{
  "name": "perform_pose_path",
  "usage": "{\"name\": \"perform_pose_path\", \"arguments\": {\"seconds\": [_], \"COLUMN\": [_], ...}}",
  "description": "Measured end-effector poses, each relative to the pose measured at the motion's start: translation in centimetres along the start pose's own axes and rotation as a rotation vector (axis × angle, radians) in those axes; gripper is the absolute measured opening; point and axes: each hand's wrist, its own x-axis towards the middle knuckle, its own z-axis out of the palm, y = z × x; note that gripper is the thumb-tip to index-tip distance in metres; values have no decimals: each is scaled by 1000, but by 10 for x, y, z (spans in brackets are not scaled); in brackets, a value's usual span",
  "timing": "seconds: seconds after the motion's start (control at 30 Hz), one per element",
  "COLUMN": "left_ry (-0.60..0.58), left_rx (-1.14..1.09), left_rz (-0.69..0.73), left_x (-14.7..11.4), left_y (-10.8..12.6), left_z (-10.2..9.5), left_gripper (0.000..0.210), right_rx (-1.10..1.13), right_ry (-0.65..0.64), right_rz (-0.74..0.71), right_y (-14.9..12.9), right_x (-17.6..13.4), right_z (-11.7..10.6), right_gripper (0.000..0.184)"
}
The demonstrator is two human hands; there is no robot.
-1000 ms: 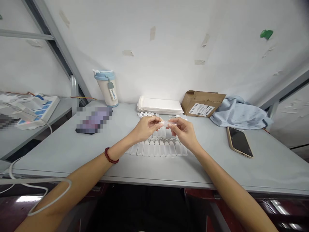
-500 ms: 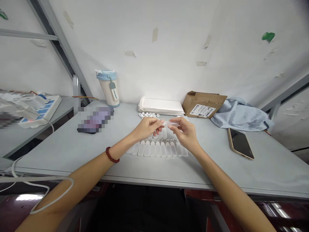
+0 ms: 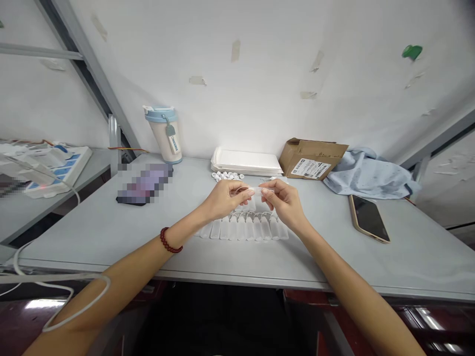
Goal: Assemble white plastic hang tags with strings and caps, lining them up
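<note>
A small translucent plastic bottle (image 3: 258, 191) is held up between my two hands, above the table. My left hand (image 3: 223, 200) is closed in a pinch on its left end, where a thin clear loop shows. My right hand (image 3: 285, 202) grips the other end between thumb and fingers, hiding much of the body. Below them lies a row of similar translucent bottles (image 3: 241, 229), side by side, with thin loops at their far ends. Small white caps (image 3: 227, 176) are heaped just beyond my left hand.
A stack of white trays or boxes (image 3: 248, 162) and an opened cardboard box (image 3: 311, 159) stand by the wall. A tumbler (image 3: 165, 136) and a blurred-out phone-like object (image 3: 144, 184) sit left. Bluish cloth (image 3: 367, 173) and a phone (image 3: 369, 218) lie right. A white cable (image 3: 79, 277) crosses my left forearm.
My right fingers have shifted on the bottle, covering more of its body, and a thin loop now shows at my left fingers. The view has moved slightly.
</note>
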Motion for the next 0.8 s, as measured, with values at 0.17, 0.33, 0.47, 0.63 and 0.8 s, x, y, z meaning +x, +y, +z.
{"name": "perform_pose_path", "arguments": {"seconds": [0.17, 0.33, 0.47, 0.63, 0.8], "left_ry": [-3, -11, 33, 189, 279], "left_rx": [61, 117, 88, 147, 391], "left_rz": [26, 37, -6, -112, -177], "left_x": [-1, -1, 4, 16, 23], "left_y": [0, -4, -12, -29, -47], "left_z": [0, 2, 0, -14, -33], "left_gripper": [20, 23, 26, 20, 17], "right_rx": [107, 141, 72, -205, -548], "right_ry": [-11, -34, -18, 129, 115], "right_rz": [85, 104, 88, 16, -26], "right_y": [-4, -2, 3, 17, 27], "right_x": [1, 4, 8, 16, 23], "right_z": [1, 1, -3, -15, -33], "right_gripper": [31, 33, 33, 29, 22]}}
